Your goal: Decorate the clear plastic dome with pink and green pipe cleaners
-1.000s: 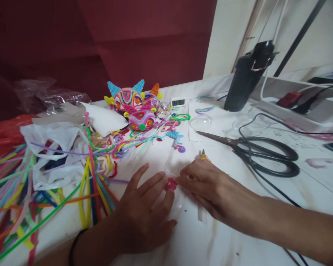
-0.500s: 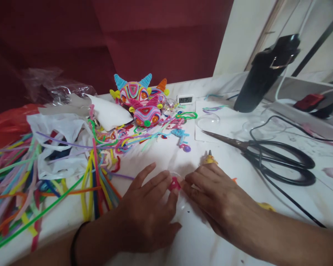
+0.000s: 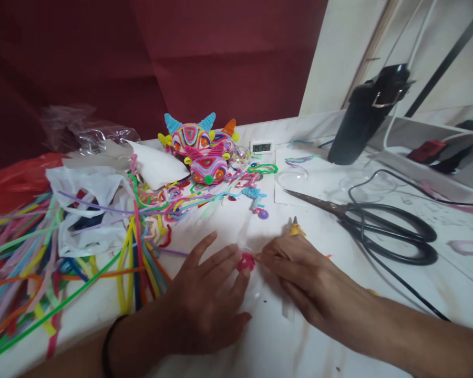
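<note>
A small pink-red piece lies on a clear round plastic piece on the white table. My left hand is spread over the left side of both, its fingertips touching the pink-red piece. From the right, my right hand reaches in with curled fingers, its index fingertip at the edge of the pink-red piece. Whether its other fingers pinch anything is hidden. Just beyond the right hand stands a yellow piece with a dark tip.
Black-handled scissors lie at the right beside a black cable. Loose pipe cleaners and a white plastic bag cover the left. Colourful horned figures sit at the back, and a black bottle stands back right.
My right index finger has stretched out to the pink-red piece, and more of that piece shows. The camera view has shifted slightly.
</note>
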A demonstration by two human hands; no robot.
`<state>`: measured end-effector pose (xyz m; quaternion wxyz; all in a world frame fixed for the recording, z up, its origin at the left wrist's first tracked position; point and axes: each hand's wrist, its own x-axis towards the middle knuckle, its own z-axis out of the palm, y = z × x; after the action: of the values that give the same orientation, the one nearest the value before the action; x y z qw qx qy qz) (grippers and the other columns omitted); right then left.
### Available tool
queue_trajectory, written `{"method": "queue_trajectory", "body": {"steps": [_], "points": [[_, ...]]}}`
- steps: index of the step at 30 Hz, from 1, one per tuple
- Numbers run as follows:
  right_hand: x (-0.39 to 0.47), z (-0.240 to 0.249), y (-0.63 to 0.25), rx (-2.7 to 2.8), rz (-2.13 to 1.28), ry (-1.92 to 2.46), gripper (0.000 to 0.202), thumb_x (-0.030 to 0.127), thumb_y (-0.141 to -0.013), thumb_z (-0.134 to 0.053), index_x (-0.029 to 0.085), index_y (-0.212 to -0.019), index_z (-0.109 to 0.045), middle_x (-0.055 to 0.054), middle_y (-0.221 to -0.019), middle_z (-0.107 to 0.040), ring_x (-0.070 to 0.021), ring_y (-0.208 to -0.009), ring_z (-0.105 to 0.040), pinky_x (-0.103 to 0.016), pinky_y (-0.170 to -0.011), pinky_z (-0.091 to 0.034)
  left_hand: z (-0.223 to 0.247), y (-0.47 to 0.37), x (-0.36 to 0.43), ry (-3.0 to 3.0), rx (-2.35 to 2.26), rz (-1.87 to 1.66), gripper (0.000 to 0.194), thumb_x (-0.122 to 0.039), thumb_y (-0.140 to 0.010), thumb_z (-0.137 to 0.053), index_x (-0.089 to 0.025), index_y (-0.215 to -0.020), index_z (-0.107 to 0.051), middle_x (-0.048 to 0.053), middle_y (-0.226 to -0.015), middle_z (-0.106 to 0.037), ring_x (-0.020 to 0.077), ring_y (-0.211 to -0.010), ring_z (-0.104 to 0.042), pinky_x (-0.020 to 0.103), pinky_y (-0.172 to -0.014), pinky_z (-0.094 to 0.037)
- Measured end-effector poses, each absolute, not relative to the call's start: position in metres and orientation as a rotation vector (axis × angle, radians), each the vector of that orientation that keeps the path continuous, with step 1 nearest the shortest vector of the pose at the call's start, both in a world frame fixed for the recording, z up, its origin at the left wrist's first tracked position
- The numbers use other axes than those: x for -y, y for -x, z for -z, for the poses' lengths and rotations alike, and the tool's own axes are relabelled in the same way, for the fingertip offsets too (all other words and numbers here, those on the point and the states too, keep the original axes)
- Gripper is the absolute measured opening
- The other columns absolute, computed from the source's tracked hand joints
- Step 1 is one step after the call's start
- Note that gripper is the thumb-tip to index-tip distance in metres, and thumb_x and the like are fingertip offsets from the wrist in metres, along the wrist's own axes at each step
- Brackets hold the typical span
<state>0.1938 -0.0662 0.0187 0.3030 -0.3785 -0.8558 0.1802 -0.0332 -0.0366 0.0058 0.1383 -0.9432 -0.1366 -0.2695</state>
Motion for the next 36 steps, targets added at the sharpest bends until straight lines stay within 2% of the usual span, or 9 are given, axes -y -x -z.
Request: {"method": "queue_trajectory", "body": {"steps": [5, 14, 20, 25, 31, 36], "points": [[0.0643, -0.0184, -0.1976, 2.237, -0.483, 1.001, 0.034, 0.002, -0.090, -0.040, 0.013, -0.113, -0.063, -0.008, -0.085, -0.057, -0.0224, -0.082, -0.050, -0.042, -0.075, -0.040, -0.0069, 0.0332, 0.0355, 2.726, 0.395, 0.773, 0.030, -0.025, -0.085, -0.052, -0.009, -0.109, -0.059, 0.017, -0.110, -0.069, 0.0278, -0.119, -0.057, 0.058, -0.112, -0.027], [0.0667, -0.0158, -0.1977, 2.299, -0.403, 0.975, 0.032, 0.004, -0.091, -0.044, 0.014, -0.116, -0.061, -0.007, -0.088, -0.057, -0.0220, -0.085, -0.051, -0.044, -0.081, -0.037, -0.0055, 0.0348, 0.0356, 2.732, 0.371, 0.762, 0.032, -0.025, -0.084, -0.055, -0.007, -0.110, -0.058, 0.019, -0.113, -0.067, 0.0291, -0.120, -0.055, 0.058, -0.112, -0.025], [0.0664, -0.0121, -0.1931, 2.372, -0.328, 0.995, 0.033, 0.001, -0.087, -0.046, 0.013, -0.113, -0.060, -0.008, -0.090, -0.056, -0.0233, -0.085, -0.049, -0.042, -0.076, -0.036, -0.0032, 0.0347, 0.0364, 2.735, 0.382, 0.804, 0.032, -0.026, -0.084, -0.054, -0.006, -0.109, -0.059, 0.020, -0.111, -0.068, 0.0300, -0.120, -0.056, 0.059, -0.111, -0.028], [0.0662, -0.0109, -0.1907, 2.364, -0.267, 0.978, 0.027, -0.001, -0.085, -0.045, 0.011, -0.103, -0.061, -0.009, -0.086, -0.055, -0.0228, -0.081, -0.047, -0.041, -0.071, -0.035, -0.0043, 0.0349, 0.0362, 2.742, 0.391, 0.811, 0.032, -0.028, -0.084, -0.055, -0.007, -0.108, -0.059, 0.020, -0.111, -0.068, 0.0301, -0.117, -0.058, 0.060, -0.110, -0.029], [0.0672, -0.0118, -0.1912, 2.372, -0.282, 1.010, 0.024, 0.002, -0.087, -0.043, 0.012, -0.099, -0.061, -0.007, -0.084, -0.052, -0.0219, -0.079, -0.046, -0.045, -0.075, -0.035, -0.0054, 0.0378, 0.0332, 2.716, 0.399, 0.762, 0.031, -0.030, -0.086, -0.054, -0.011, -0.109, -0.061, 0.017, -0.112, -0.069, 0.0286, -0.116, -0.059, 0.059, -0.111, -0.028], [0.0673, -0.0134, -0.1927, 2.363, -0.299, 1.013, 0.029, 0.003, -0.088, -0.043, 0.014, -0.109, -0.060, -0.007, -0.086, -0.053, -0.0227, -0.081, -0.048, -0.044, -0.076, -0.037, -0.0040, 0.0405, 0.0333, 2.734, 0.385, 0.746, 0.034, -0.032, -0.086, -0.054, -0.010, -0.112, -0.059, 0.017, -0.115, -0.068, 0.0292, -0.118, -0.057, 0.060, -0.111, -0.027]]}}
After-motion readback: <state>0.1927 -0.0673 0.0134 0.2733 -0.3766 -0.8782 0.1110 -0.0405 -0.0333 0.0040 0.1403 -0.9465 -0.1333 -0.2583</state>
